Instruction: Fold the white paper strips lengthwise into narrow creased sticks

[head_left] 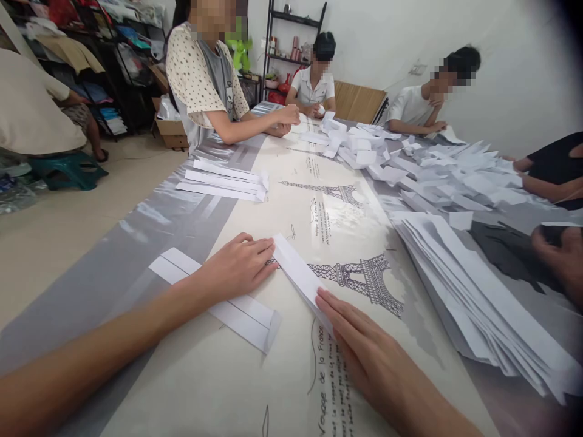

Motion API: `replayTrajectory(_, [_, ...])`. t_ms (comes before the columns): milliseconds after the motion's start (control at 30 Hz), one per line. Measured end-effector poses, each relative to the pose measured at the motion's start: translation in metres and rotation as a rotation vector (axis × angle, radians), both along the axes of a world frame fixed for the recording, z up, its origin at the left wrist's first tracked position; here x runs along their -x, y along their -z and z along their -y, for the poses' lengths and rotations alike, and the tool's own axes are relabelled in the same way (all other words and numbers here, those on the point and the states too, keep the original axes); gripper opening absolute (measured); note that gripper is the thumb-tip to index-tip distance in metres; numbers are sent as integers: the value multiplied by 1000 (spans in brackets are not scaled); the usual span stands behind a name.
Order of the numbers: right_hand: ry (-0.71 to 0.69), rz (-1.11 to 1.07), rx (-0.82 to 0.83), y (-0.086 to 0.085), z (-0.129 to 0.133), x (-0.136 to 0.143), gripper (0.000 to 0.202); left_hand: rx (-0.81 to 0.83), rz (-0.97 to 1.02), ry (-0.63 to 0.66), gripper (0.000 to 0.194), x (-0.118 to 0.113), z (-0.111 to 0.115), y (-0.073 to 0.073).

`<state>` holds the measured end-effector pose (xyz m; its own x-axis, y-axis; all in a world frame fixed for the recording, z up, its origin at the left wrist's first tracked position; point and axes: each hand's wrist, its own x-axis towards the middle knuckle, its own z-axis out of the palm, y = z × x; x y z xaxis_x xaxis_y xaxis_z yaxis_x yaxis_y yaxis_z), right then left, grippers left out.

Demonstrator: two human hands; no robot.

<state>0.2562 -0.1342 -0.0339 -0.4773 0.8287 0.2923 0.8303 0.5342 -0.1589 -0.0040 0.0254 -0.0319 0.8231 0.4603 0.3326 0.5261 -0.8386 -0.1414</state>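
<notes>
Well, the flattish right hand (371, 343) covers a smooth paper strip's (298, 266) near end. Half-curled, the left hand (237, 267) touches it (gripping, I can't tell).

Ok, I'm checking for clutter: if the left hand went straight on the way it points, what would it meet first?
The white paper strip, whose far end the left hand appears to touch. Past it, across the tablecloth, probably the heap of white papers, though depth is unclear.

1 grn stool (71, 165), cardbd box (172, 132) on flr (132, 173); grn fan (239, 53) nr blk shelf (296, 19).
</notes>
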Motion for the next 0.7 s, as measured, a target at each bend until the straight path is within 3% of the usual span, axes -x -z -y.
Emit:
replayTrajectory(200, [78,-27,-72,7,25,-16,61,14,13,0,41,0,-1,1])
replayTrajectory(367, [232,-146,-168,3,20,-7,18,45,47,4,44,-1,0,0])
replayTrajectory(433, [255,-139,-208,2,16,-4,9,56,45,1,44,-2,1,0])
replayTrajectory(700, [217,-33,-226,13,28,-7,19,-25,-29,-28,45,-2,2,0])
